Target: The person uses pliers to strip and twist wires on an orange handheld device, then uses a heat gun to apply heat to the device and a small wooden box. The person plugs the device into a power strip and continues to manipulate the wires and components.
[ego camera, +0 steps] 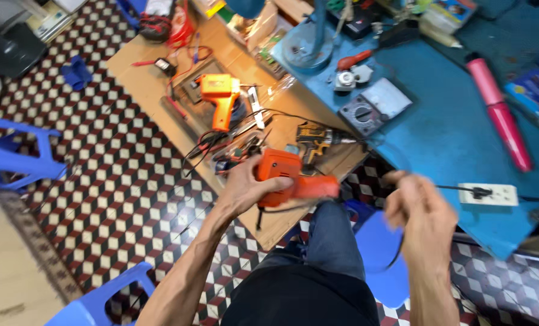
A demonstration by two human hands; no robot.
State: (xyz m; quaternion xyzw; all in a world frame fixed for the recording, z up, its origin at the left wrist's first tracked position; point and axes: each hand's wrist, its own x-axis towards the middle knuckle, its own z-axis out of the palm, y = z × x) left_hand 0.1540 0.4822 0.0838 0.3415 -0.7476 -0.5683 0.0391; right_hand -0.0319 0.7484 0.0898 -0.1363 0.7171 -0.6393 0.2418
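Analogue meter [375, 105] on the blue tabletop [451, 139], upper middle: grey rectangular case, pale dial window above a round black selector knob. Lies tilted.

Colourful flat package [454, 9] at the top edge, right of centre: blue with a picture panel, partly cut off.

Blue printed package [535, 93] at the far right edge, beside the pink tube [499, 111]; lettering blurred.

Clear plastic wrapper [263, 24] with green-and-yellow card, top centre, on the brown board [154, 78].

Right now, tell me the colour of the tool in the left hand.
Orange: the gun-shaped tool gripped by the left hand, clearest in the head view.
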